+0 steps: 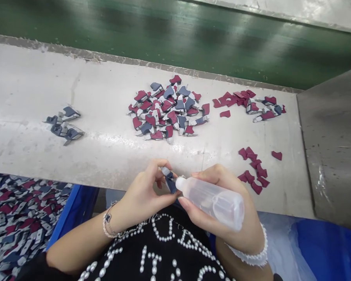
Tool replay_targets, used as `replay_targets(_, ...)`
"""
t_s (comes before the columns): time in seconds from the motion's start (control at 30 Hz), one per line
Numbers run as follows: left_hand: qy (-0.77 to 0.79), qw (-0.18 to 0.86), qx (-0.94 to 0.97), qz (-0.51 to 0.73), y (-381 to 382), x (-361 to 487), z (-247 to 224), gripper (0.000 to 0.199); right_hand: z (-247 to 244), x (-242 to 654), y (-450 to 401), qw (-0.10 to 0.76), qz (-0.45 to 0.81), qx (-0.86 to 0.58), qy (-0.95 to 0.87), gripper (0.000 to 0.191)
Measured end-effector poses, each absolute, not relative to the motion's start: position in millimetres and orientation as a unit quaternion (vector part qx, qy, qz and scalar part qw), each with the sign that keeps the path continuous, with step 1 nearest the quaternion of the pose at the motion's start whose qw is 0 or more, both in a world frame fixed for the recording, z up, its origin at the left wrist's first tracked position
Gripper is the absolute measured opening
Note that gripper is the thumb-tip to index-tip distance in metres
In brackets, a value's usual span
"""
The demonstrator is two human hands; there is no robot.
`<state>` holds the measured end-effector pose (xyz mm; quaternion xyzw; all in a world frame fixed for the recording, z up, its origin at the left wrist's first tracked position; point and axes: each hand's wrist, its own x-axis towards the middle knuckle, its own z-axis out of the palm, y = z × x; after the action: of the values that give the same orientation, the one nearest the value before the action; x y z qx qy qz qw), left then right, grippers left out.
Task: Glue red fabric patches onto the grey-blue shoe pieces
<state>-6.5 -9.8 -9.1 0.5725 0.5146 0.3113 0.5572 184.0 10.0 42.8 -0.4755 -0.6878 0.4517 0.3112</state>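
Between the thumb and fingers of my left hand (pixel 146 195) is a small blue-and-grey plastic part (pixel 170 182), tilted toward the right. My right hand (pixel 222 195) wraps round a translucent squeeze bottle (pixel 213 199) with some clear liquid in it. The bottle's white tip (pixel 179 183) points left and meets the plastic part or stops just short of it; I cannot tell which. Ahead of my hands lies a pile of red, blue and grey plastic parts (pixel 166 109). Loose flat red pieces (pixel 256 166) lie to the right.
More red pieces (pixel 231 99) and a small group of assembled parts (pixel 266 109) lie at the back right. Several blue-grey parts (pixel 66 125) sit at the left. A blue bin (pixel 66 214) full of parts stands lower left. A metal wall (pixel 333 148) bounds the bench (pixel 111 156) on the right.
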Motion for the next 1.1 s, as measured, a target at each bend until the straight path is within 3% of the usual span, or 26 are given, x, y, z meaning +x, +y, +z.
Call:
replay_targets(0.7, 0.543, 0.482, 0.626, 0.283, -9.0, -9.7, -9.5, 0.045, 46.4, 181.8, 10.1, 0.309, 0.413, -0.470, -0.717, 0.026)
replay_targets(1.1, 0.526, 0.489, 0.628, 0.298, -4.7, -6.7, -6.5, 0.041, 44.9, 183.8, 12.4, 0.301, 0.457, -0.443, -0.711, 0.027)
